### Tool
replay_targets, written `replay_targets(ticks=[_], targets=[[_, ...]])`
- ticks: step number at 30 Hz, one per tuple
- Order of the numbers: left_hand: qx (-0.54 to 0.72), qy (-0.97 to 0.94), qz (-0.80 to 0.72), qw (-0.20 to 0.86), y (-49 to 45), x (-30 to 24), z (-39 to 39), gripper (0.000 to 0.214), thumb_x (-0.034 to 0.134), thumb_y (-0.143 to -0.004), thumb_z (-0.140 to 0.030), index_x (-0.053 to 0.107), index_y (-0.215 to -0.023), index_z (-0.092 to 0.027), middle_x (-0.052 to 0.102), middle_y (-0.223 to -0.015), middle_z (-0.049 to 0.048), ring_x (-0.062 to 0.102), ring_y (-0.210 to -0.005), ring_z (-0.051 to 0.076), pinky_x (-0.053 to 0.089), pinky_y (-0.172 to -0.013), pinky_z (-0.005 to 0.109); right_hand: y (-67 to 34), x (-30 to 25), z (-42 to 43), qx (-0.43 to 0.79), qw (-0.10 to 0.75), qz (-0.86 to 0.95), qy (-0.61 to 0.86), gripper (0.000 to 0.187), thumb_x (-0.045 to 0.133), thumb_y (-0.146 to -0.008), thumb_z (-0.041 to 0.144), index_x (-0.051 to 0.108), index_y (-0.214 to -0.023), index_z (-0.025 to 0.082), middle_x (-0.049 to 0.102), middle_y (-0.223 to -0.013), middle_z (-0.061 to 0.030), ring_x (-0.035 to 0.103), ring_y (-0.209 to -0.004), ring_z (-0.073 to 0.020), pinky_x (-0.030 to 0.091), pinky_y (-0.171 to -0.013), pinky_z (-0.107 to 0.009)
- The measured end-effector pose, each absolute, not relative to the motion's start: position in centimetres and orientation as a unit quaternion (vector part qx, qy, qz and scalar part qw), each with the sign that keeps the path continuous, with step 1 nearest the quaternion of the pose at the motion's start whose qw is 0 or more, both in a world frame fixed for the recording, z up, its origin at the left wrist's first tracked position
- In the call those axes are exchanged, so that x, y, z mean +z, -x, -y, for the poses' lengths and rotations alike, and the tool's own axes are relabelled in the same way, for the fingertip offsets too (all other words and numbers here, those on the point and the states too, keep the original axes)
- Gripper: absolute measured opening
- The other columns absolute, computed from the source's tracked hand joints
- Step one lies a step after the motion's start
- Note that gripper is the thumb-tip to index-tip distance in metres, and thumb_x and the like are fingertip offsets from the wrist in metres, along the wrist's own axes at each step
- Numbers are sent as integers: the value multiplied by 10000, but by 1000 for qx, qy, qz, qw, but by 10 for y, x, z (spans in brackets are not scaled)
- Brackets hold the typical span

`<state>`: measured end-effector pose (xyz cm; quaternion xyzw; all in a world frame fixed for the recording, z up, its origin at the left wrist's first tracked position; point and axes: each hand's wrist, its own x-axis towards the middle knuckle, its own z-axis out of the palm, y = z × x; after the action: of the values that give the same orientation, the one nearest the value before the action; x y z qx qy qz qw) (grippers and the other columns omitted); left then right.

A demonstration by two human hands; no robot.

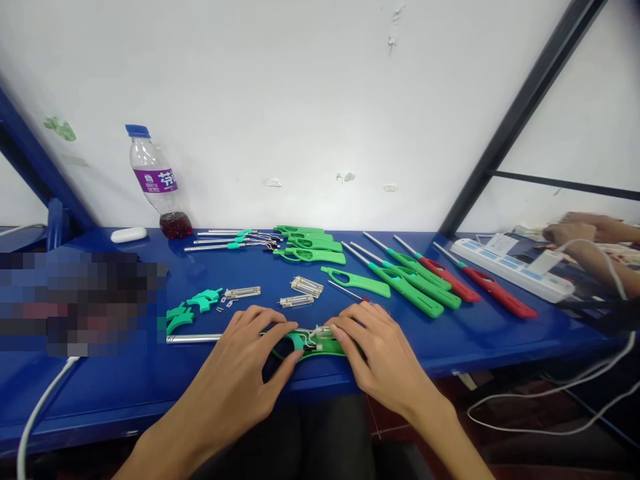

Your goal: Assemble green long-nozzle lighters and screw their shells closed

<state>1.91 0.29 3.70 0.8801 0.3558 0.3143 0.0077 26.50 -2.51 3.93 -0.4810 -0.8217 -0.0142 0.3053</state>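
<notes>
Near the table's front edge lies a green lighter casing, its inside facing up, with a metal tube reaching out to the left. My left hand grips its trigger end, where a teal trigger and thin wires show. On the other end, the fingers of my right hand press a clear fuel tank against the casing. Behind my hands are loose clear tanks, teal triggers, an empty green casing half and a thin screwdriver, partly hidden by my right hand.
Finished-looking green lighters and red lighters lie at right, beside a white power strip. Wired metal tubes and stacked green casings lie behind. A drink bottle stands back left. Another person's hand shows at far right.
</notes>
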Motion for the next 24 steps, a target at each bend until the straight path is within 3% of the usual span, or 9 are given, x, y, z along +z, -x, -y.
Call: replay_targets(ticks=[14, 24], targets=[[324, -875, -354, 64, -22, 40, -5, 138, 614, -1017, -277, 693, -1123, -236, 694, -1087, 67, 630, -1036, 294, 536, -927, 497, -264, 38, 25, -10, 304, 826, 474, 257, 445, -1101, 180, 702, -1122, 189, 709, -1028, -69, 624, -929, -237, 482, -860, -432], [332, -878, -342, 39, -21, 36, -4, 217, 581, -1038, -253, 736, -1187, -227, 643, -1104, 91, 600, -1032, 285, 544, -910, 478, -264, 38, 25, 21, 307, 819, 484, 207, 511, -1097, 217, 687, -1203, 243, 733, -1073, -33, 648, -977, -234, 472, -965, -442]])
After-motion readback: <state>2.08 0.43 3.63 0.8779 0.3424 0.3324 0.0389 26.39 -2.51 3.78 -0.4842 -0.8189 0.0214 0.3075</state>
